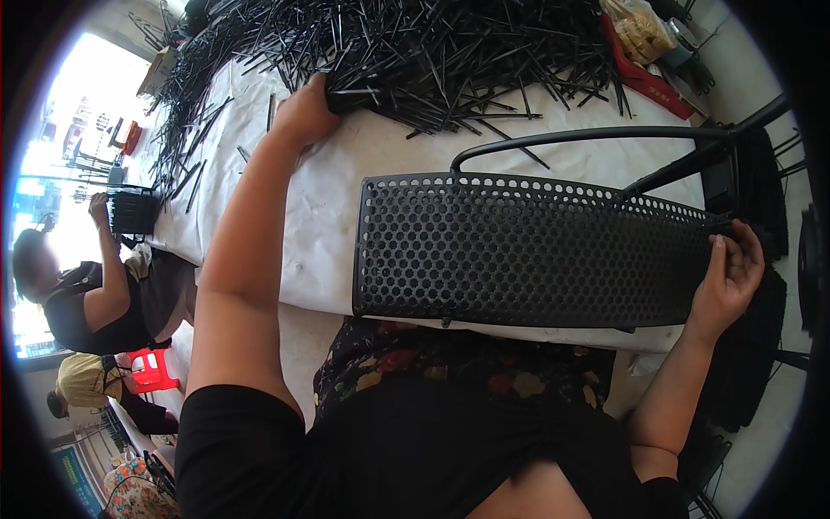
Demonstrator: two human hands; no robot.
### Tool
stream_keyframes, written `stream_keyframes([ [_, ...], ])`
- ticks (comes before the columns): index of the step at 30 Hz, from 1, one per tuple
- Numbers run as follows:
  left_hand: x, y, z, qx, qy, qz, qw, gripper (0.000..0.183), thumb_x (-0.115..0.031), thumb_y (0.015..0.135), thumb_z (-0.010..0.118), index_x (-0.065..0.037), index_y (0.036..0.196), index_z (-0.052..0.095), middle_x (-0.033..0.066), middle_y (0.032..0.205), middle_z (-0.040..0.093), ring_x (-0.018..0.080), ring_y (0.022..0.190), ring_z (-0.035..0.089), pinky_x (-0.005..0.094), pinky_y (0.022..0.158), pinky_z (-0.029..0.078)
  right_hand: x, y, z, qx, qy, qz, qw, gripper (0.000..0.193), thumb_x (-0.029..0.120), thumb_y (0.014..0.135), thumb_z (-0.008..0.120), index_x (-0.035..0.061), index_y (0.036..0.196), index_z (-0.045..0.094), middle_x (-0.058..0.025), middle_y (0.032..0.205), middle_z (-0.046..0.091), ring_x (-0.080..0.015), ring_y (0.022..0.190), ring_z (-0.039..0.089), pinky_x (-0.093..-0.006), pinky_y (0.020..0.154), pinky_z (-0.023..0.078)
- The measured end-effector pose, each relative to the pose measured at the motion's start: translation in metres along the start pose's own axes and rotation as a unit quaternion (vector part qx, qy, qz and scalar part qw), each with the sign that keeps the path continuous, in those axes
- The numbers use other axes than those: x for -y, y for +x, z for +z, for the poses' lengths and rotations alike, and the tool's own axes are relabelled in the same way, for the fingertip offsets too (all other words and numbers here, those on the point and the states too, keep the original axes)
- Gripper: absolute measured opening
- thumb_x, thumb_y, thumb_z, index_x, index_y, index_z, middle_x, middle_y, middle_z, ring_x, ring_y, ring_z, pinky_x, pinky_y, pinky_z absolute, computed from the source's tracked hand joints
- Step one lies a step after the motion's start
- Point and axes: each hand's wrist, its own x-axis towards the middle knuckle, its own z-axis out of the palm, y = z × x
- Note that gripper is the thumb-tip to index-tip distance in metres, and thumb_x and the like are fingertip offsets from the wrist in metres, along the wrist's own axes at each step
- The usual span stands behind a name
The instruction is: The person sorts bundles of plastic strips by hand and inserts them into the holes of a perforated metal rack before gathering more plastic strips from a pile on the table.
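Note:
In front of me a black panel (519, 251) with rows of round holes stands on its long side, a bent black tube frame behind it. At its right end is my right hand (731, 277), thumb and fingers drawn together at the upper corner; whatever they pinch is too small and dark to make out. My left arm stretches far forward, and my left hand (309, 112) reaches into the near edge of a large heap of thin black strips (450, 60). Its fingers are hidden among the strips, so their grip does not show.
White cloth (320, 225) covers the table, with loose strips scattered at its left. A red tray (644, 78) holding a plastic bag stands at the far right. To the left a co-worker (104, 294) sits by a black basket (132, 210); a red stool (154, 370) stands behind.

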Motion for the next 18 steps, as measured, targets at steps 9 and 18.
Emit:
stream_keyframes([
  [9,-0.012,-0.004,0.013,-0.008,0.004,-0.024,1.000,0.051,-0.020,0.068,0.071,0.000,0.112,0.053,0.0241,0.104,0.065,0.0396,0.101,0.062,0.0450,0.087,0.048,0.004,0.000,-0.001,-0.072,-0.021,-0.075,0.994,0.045,-0.011,0.088,0.057,-0.0046,0.126,0.036,-0.0189,0.132,0.045,-0.0166,0.094,0.061,-0.0282,0.085,0.053],
  [18,-0.016,-0.009,0.001,-0.055,0.006,-0.024,0.998,0.053,-0.024,0.073,0.071,-0.002,0.117,0.051,0.0235,0.104,0.065,0.0403,0.102,0.061,0.0468,0.086,0.048,-0.002,-0.001,-0.004,-0.094,-0.031,-0.100,0.990,0.056,-0.016,0.085,0.056,-0.0028,0.129,0.024,-0.0228,0.131,0.043,-0.0205,0.093,0.062,-0.0293,0.085,0.057],
])
